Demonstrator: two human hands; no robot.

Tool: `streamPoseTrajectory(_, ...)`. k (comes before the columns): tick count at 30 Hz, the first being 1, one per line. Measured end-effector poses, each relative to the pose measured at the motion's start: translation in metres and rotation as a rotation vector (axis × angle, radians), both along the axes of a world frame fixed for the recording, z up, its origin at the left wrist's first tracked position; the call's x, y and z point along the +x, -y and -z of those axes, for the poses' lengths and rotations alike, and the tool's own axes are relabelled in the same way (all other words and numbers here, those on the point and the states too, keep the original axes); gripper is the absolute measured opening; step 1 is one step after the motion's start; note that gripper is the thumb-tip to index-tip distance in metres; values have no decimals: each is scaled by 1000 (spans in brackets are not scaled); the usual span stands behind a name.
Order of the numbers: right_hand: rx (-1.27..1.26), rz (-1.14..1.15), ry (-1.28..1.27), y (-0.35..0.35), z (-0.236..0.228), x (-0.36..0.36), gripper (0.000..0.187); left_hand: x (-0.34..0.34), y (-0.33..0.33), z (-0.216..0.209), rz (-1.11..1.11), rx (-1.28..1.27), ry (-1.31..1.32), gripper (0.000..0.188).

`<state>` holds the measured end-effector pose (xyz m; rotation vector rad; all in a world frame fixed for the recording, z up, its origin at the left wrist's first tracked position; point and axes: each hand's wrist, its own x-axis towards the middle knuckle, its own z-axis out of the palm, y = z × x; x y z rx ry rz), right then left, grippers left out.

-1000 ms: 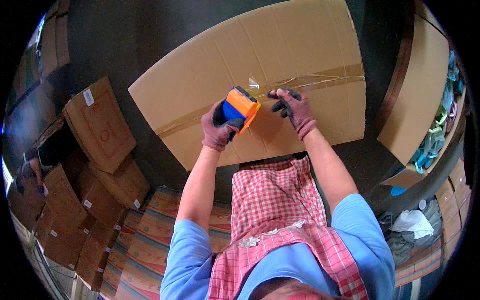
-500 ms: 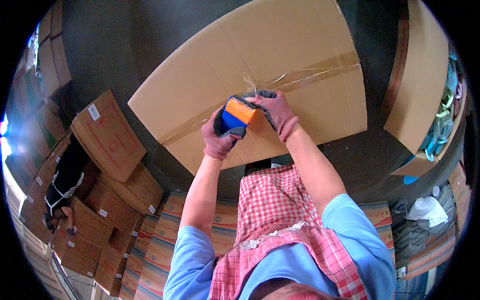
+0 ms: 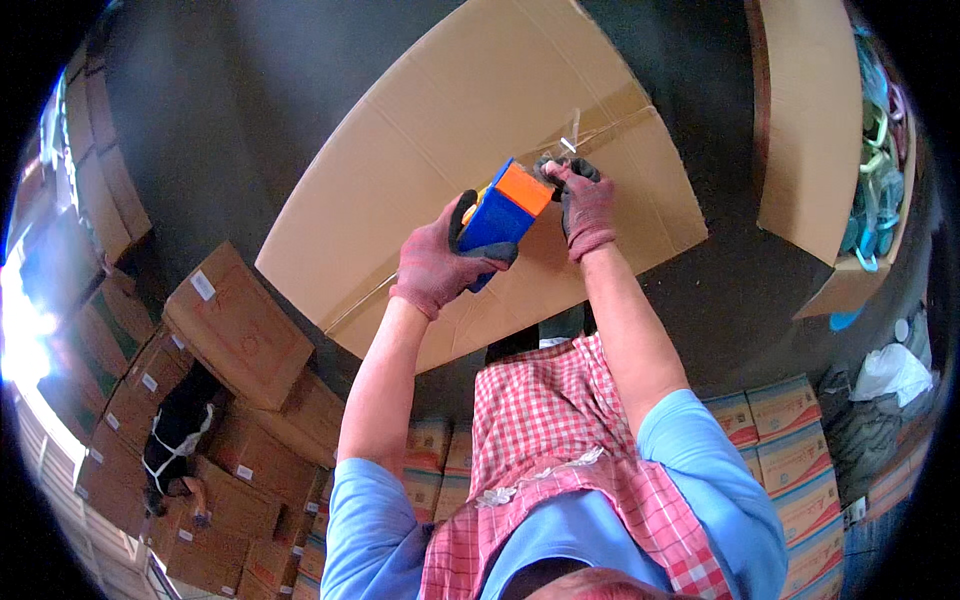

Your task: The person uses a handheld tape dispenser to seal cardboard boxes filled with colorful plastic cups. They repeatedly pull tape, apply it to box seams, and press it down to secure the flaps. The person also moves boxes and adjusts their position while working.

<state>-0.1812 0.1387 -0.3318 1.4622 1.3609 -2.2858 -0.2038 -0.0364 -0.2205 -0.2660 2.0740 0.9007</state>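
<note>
A blue and orange tape dispenser [image 3: 497,217] is gripped in my left hand [image 3: 445,255], which wears a maroon work glove with dark fingers. At its orange end, my right hand [image 3: 588,205], gloved the same way, pinches a crumpled bit of clear tape [image 3: 549,170]. Both hands are above a large flat cardboard box [image 3: 420,130]. A loose strip of clear tape stands up from the box just beyond my right fingers. Brown tape [image 3: 622,122] runs along the box's middle seam, partly hidden by my hands.
At the right stands an open carton [image 3: 812,140] filled with coloured plastic-wrapped items [image 3: 878,185]. Stacked cartons [image 3: 235,320] rise at the left, where another person [image 3: 180,435] bends over them. More cartons [image 3: 785,440] are behind me, near a white bag [image 3: 893,375].
The dispenser has turned to show its blue side, and my right hand has shifted right with the tape. My view has swung, so the box and surroundings appear displaced.
</note>
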Motion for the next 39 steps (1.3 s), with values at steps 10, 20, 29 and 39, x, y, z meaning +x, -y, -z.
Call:
streamPoseTrajectory(10,165,154,-116,-88,-17,-45,13,-18,-29,2,-122,188,147,83)
streamPoseTrajectory(20,524,226,48,-184,4,-86,20,-59,-73,-2,211,-8,-32,86)
streamPoseTrajectory(29,264,-1,82,-255,54,-79,21,-64,-75,5,71,13,33,78)
streamPoseTrajectory(39,-85,-714,-102,-172,-84,-59,19,-48,-51,21,-42,182,-58,79)
